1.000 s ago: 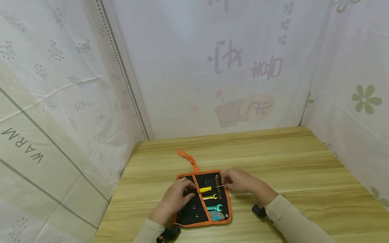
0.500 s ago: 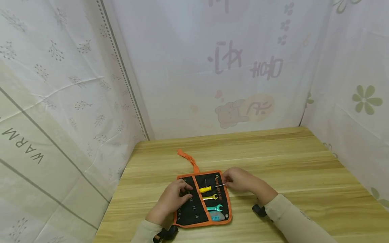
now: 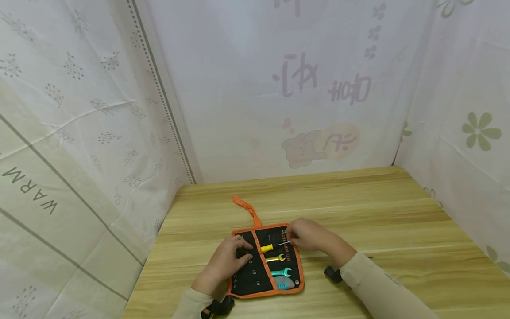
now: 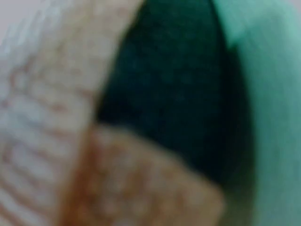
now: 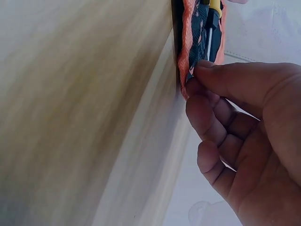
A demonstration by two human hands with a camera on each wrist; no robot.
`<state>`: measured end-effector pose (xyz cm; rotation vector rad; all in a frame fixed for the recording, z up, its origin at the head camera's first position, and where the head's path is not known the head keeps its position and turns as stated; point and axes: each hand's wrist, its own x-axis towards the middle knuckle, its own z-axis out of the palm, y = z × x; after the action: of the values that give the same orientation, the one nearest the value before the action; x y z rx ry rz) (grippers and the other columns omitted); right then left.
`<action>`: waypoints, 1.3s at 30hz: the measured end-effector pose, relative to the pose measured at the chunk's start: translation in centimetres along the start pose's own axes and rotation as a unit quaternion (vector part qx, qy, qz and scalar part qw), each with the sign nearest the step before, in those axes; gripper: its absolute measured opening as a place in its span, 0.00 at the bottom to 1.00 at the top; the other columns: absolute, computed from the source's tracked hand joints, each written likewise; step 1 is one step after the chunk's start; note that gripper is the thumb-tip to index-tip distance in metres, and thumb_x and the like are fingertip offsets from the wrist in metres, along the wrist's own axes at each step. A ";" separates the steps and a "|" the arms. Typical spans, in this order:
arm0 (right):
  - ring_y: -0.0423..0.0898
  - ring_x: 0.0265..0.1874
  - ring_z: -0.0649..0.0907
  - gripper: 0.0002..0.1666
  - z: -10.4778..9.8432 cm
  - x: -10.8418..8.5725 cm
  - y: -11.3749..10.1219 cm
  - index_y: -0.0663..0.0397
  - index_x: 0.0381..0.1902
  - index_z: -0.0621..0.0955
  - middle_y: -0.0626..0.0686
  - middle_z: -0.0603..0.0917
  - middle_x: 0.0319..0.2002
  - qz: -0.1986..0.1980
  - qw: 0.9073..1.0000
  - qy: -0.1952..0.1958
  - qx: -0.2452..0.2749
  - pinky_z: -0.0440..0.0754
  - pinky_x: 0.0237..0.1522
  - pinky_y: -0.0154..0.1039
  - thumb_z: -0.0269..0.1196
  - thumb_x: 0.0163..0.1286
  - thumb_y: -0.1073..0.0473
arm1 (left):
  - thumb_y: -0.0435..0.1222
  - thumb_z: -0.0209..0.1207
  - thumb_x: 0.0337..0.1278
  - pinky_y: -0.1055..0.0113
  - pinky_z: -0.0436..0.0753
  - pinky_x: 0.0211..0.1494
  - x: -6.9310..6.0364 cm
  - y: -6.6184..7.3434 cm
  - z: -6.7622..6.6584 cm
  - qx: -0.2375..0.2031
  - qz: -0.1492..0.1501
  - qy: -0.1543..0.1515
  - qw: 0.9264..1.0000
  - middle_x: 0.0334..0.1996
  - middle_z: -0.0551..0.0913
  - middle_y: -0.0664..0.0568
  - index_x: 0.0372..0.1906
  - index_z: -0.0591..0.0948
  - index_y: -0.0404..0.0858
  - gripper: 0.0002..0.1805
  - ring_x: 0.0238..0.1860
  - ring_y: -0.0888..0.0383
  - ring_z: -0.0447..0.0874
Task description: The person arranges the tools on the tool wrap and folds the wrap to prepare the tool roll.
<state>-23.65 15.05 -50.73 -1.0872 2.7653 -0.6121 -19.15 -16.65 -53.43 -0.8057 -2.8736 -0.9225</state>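
A black tool roll (image 3: 259, 266) with orange edging lies unrolled on the table. From its upper pocket sticks a screwdriver (image 3: 267, 248) with a yellow handle; its thin metal shaft points right. My right hand (image 3: 307, 235) pinches the tip of that shaft between thumb and forefinger, as the right wrist view also shows. My left hand (image 3: 226, 261) rests over the roll's left half, fingers loosely bent. Below the screwdriver, a gold wrench (image 3: 276, 258), a teal wrench (image 3: 282, 272) and a grey-and-teal tool (image 3: 284, 283) sit in pockets. The left wrist view is too blurred to read.
An orange tie strap (image 3: 248, 208) trails from the roll's back edge across the wooden table (image 3: 338, 199). A thin dark item (image 3: 370, 257) shows partly behind the right sleeve. Patterned fabric (image 3: 239, 88) hangs behind the table and on both sides.
My right hand has shifted slightly left with the screwdriver, and less of its yellow handle shows outside the pocket. My left hand has drawn back a little from the pocket's edge.
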 end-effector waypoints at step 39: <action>0.33 0.24 0.74 0.11 1.8 2.9 -3.2 0.43 0.28 0.86 0.36 0.78 0.26 -0.044 0.998 -0.012 -0.053 0.78 0.32 0.31 0.72 0.68 0.64 | 0.38 0.73 0.63 0.62 0.84 0.46 0.1 0.1 0.4 -0.016 0.010 0.027 0.999 0.42 0.86 0.66 0.43 0.91 0.51 0.06 0.42 0.64 0.83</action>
<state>-23.30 10.37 -50.96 -1.2340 2.7699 -0.4634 -19.11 -16.33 -53.68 -0.7993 -2.8068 -0.9754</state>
